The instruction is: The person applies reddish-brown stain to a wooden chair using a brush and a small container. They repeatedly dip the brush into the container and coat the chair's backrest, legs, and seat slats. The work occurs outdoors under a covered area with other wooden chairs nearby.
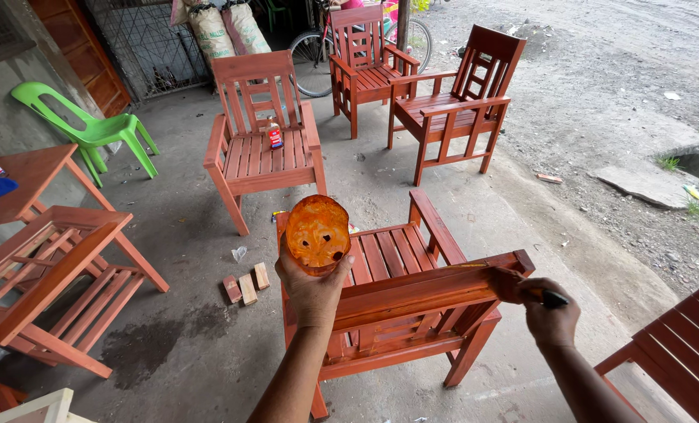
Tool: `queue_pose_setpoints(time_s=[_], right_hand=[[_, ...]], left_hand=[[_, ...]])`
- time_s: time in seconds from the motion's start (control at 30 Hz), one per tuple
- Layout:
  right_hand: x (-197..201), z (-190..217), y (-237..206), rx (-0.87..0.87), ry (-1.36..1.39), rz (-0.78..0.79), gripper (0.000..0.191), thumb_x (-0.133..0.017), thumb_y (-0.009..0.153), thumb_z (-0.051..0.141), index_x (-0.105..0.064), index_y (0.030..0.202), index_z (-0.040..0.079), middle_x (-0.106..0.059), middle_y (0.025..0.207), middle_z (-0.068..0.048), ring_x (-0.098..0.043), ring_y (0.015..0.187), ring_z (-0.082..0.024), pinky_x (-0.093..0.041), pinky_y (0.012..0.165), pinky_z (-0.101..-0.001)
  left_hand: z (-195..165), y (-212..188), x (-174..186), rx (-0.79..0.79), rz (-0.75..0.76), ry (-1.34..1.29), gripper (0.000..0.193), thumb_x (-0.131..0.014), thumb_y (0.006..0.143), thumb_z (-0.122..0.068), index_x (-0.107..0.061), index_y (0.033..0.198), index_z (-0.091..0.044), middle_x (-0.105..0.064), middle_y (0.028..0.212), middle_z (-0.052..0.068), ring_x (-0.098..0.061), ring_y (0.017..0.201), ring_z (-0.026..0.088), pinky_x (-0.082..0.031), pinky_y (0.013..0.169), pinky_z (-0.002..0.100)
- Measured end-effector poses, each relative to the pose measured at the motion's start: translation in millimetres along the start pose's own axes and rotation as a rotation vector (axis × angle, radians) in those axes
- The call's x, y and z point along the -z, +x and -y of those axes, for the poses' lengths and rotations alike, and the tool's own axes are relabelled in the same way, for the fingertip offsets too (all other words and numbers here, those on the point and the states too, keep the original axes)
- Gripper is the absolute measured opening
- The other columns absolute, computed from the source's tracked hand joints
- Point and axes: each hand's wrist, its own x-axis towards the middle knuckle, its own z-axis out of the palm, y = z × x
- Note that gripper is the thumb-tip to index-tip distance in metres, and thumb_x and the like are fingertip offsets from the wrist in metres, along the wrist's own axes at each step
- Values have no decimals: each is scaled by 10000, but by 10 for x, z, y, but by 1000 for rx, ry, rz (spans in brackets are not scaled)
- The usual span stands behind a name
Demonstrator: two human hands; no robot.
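My left hand [312, 288] holds up a cut plastic container [318, 233] stained orange inside, its opening turned toward me. My right hand [549, 311] grips a dark-handled brush [554, 298] and rests at the right end of the top rail of a reddish wooden armchair [400, 301] right in front of me. The brush's bristles are hidden behind my fingers. The chair's slatted seat faces away from me.
Three more reddish armchairs [261, 141] [365, 56] [455, 106] stand on the concrete ahead, one with a small bottle [275, 135] on its seat. A tipped chair [59, 282] and wooden table [24, 178] lie left. Small wood blocks [247, 287] sit on the floor. A green plastic chair [91, 125] stands far left.
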Motion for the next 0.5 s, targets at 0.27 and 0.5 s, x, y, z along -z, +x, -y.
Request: queue_pose_setpoints(time_s=[0.27,0.5], right_hand=[[298,119,287,121,-85,-123,89,-813,905,126,-784,958,192,-733,1169,-48,-711,1055,-195,-600,947,-335],[37,245,614,109,-470,-97,35,-813,924,269,-818,891,279,-735,1093,11,-710,1005,-213,-585,855,-364]], left_hand=[[-27,-3,28,3,-13,-2,1150,-927,692,-365,-199,1543,-103,-346,1324,167,-484,1296,327,-523,1076,476],[-29,-34,158,-36,22,-136,958,-924,702,-371,-387,1446,-94,-568,1346,122,-643,1265,240,-583,1071,381]])
